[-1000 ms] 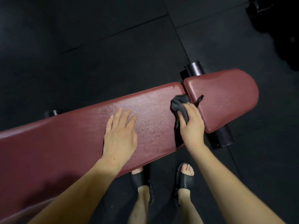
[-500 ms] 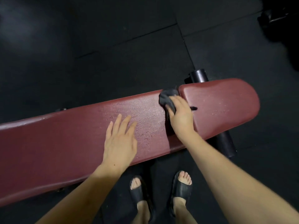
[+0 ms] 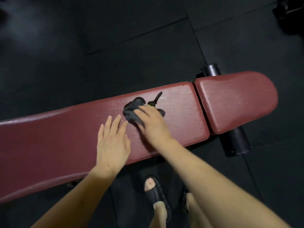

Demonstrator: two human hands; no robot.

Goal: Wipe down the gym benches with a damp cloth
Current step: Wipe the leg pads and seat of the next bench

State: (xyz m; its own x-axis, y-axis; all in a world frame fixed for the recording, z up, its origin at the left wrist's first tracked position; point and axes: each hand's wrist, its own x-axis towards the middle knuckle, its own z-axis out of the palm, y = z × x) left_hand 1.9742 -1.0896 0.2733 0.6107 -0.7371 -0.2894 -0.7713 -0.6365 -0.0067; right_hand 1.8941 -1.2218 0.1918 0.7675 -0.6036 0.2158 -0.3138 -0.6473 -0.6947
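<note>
A dark red padded gym bench (image 3: 49, 142) runs across the view from the lower left to the right. Its long pad has a worn, speckled surface, and a shorter seat pad (image 3: 236, 101) sits beyond a gap at the right. My right hand (image 3: 153, 124) presses a bunched dark cloth (image 3: 133, 107) onto the long pad, a thin strap of the cloth sticking out toward the far edge. My left hand (image 3: 111, 145) lies flat on the pad just left of the cloth, fingers spread, holding nothing.
Black rubber floor tiles surround the bench. A black foam roller (image 3: 233, 142) crosses under the seat pad, its far end (image 3: 211, 69) showing behind. My feet in black sandals (image 3: 156, 195) stand at the near edge. Dark equipment (image 3: 289, 12) sits at the top right.
My right hand has slid the cloth leftward from the gap between the pads onto the long pad, close to my left hand. The left hand stays flat in place.
</note>
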